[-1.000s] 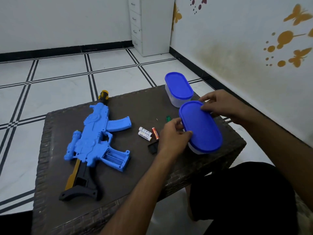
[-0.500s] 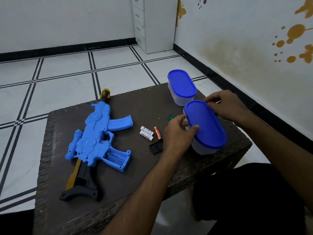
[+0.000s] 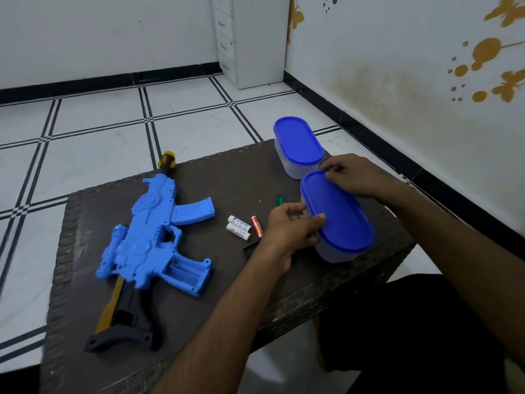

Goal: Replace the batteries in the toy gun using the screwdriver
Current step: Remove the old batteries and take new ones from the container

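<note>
The gun [image 3: 147,237] lies flat on the desk's [image 3: 284,288] left half, its battery bay open and empty, three batteries [image 3: 243,225] loose mid-desk. Over the last second both hands have worked the near box [image 3: 338,220] at the right edge: the left hand [image 3: 287,226] still grips its side, the right hand [image 3: 352,174] pinches the lid's far rim (likely prising it for fresh cells). A second box [image 3: 297,145] crowds the far right corner, leaving the middle free.

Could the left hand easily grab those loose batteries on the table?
Probably yes. The batteries lie bare on the table just beside the left hand, nothing between them; it would first have to let go of the near container.
</note>
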{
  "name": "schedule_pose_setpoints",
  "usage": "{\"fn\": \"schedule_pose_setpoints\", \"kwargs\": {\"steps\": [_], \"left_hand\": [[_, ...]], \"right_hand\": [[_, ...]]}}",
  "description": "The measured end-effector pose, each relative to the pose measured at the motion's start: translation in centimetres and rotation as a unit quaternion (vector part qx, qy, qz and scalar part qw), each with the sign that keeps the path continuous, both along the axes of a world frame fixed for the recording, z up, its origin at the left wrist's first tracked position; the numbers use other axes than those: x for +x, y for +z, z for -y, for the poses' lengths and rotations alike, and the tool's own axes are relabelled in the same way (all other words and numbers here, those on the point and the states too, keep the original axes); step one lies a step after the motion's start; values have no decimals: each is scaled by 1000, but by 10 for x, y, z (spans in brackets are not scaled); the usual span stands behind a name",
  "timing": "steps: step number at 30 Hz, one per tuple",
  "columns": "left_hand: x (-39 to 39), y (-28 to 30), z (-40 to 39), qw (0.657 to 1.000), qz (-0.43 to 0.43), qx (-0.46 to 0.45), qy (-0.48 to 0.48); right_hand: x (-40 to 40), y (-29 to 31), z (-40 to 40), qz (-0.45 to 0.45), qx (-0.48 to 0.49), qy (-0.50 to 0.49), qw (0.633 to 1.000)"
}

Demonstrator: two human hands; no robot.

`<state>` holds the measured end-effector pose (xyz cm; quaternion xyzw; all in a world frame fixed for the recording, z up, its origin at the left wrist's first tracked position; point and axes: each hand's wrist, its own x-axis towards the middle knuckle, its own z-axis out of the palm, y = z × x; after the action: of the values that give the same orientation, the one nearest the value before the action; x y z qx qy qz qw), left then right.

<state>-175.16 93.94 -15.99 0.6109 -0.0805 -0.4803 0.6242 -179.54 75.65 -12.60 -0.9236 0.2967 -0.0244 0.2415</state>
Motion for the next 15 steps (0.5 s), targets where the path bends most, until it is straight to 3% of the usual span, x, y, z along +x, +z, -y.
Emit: {"fn": "schedule_pose_setpoints", "kwargs": {"steps": [4, 8, 15], "left_hand": [[3, -2, 6, 999, -39, -4, 0], [5, -1, 8, 999, -35, 2, -4], [6, -1, 16, 999, -27, 21, -11]], "right_hand": [[10, 5, 16, 19, 145, -69, 987], [15, 7, 24, -34, 298, -107, 948], [21, 3, 31, -42, 341, -106, 933]]}}
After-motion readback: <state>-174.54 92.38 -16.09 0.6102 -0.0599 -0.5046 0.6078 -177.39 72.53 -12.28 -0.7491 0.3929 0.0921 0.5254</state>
